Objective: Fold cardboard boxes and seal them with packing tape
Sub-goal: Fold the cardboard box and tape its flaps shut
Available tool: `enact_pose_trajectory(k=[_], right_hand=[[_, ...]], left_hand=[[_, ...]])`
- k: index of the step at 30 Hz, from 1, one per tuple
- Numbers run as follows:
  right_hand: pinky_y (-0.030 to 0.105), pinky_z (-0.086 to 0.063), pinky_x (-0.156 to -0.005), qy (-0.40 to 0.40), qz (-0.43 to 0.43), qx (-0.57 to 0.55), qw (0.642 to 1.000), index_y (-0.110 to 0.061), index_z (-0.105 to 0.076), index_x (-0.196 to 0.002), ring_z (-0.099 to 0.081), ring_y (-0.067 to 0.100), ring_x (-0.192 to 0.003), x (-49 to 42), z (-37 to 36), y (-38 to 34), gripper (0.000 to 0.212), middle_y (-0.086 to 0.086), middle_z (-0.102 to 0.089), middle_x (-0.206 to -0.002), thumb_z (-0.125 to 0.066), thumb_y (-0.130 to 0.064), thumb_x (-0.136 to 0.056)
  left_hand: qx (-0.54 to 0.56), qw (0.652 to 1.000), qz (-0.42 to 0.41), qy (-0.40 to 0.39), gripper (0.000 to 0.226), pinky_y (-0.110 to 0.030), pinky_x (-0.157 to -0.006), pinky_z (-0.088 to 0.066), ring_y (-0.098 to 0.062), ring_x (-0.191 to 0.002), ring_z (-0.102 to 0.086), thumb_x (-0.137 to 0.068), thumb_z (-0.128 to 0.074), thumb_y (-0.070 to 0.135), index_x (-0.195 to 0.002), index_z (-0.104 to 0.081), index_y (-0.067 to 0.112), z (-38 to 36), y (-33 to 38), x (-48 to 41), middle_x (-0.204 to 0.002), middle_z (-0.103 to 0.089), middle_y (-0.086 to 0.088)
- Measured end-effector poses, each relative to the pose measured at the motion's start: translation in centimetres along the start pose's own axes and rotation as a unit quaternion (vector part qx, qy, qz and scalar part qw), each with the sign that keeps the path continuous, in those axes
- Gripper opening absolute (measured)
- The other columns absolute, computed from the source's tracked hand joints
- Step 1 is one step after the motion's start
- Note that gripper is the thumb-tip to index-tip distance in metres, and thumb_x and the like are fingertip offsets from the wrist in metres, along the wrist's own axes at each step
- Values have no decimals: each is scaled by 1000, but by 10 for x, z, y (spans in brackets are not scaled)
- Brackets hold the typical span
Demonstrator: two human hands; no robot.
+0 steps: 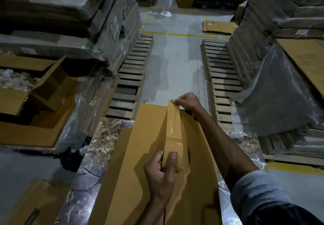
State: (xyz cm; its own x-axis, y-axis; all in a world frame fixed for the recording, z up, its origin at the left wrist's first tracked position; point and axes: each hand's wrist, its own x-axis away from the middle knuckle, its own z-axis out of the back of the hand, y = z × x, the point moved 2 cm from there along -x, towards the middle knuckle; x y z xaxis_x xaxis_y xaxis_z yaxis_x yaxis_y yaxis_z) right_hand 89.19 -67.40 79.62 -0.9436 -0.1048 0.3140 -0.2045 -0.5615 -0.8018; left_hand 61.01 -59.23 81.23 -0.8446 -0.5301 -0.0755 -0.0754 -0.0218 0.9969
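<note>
A marbled surface (98, 154) is covered along its middle by a long cardboard box (140, 154), laid lengthwise away from the person. A strip of brown tape (172, 117) is stretched above the box's centre line, from its far edge back to the tape roll (175, 147). The roll is gripped by the left hand (161, 174), with the thumb laid on its outer face. The strip's free end is pinched by the right hand (187, 102) at the far edge.
</note>
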Motion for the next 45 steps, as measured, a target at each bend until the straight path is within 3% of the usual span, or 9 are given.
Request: enact_pose_trajectory(k=[9,14,19,24,28,31,34,38,45], right_hand=[[43,-55,-86,-108,-87,158,978,0,-70,-113,-67,32,-104,-3,3,-18,47,15,-69,-110,-78,-40,-89],[49,-50,-106,-193,-170,195,946,-2,-64,-130,-64,36,-117,-6,6,-25,46,17,-67,-125,-70,-32,-97],[50,-52,-104,-243,-223,219,918,-7,-59,-132,-63,36,-118,-20,7,-16,52,16,-64,-128,-76,-33,-90],[41,-58,-76,-201,-220,101,949,-11,-69,-120,-70,24,-96,-12,8,17,44,13,-67,-128,-78,-31,-81],[36,-55,-95,-63,84,171,980,-26,-67,-134,-65,17,-116,-12,5,8,42,3,-65,-137,-73,-31,-92],[31,-43,-107,-98,246,102,959,-29,-59,-145,-53,11,-132,12,1,-11,42,-5,-58,-147,-50,-45,-107],[36,-19,-124,-202,298,248,899,-33,-32,-161,-25,10,-153,32,-11,5,59,-7,-30,-167,-22,-58,-109],[35,9,-126,-198,356,369,835,-29,2,-165,12,6,-157,34,-18,13,66,-10,7,-171,-6,-60,-106],[36,12,-127,-170,392,443,788,-19,11,-164,16,11,-157,53,-23,13,89,1,15,-171,17,-71,-92]], left_hand=[[-13,1000,3,12,50,-50,-52,-56,-34,-60,-66,-90,-68,58,-80,-66,9,2,-4,0,-68,-64,-14],[10,1000,12,7,33,-45,-53,-61,-24,-61,-73,-87,-68,50,-86,-70,17,2,2,2,-78,-72,-7],[7,1000,-11,6,14,-40,-52,-62,-21,-66,-74,-87,-66,49,-87,-71,35,1,9,3,-81,-73,-1],[19,999,15,23,30,-28,-48,-55,-31,-56,-69,-87,-68,50,-80,-69,21,3,6,1,-69,-66,-8],[12,999,28,17,23,-35,-49,-56,-22,-53,-65,-89,-67,45,-73,-64,30,2,10,-1,-64,-59,12],[9,999,44,5,24,-42,-53,-60,-19,-59,-61,-93,-69,37,-72,-66,27,1,13,-3,-65,-59,6],[15,998,65,-7,25,-47,-56,-62,-10,-62,-57,-97,-71,28,-73,-68,28,-3,18,-2,-67,-60,8],[32,993,109,-7,24,-38,-56,-60,-19,-67,-60,-98,-68,29,-75,-68,21,-2,21,-1,-72,-64,-7],[-33,974,207,-84,43,-35,-65,-59,-25,-65,-75,-101,-61,43,-95,-73,3,6,32,-11,-72,-75,-16]])
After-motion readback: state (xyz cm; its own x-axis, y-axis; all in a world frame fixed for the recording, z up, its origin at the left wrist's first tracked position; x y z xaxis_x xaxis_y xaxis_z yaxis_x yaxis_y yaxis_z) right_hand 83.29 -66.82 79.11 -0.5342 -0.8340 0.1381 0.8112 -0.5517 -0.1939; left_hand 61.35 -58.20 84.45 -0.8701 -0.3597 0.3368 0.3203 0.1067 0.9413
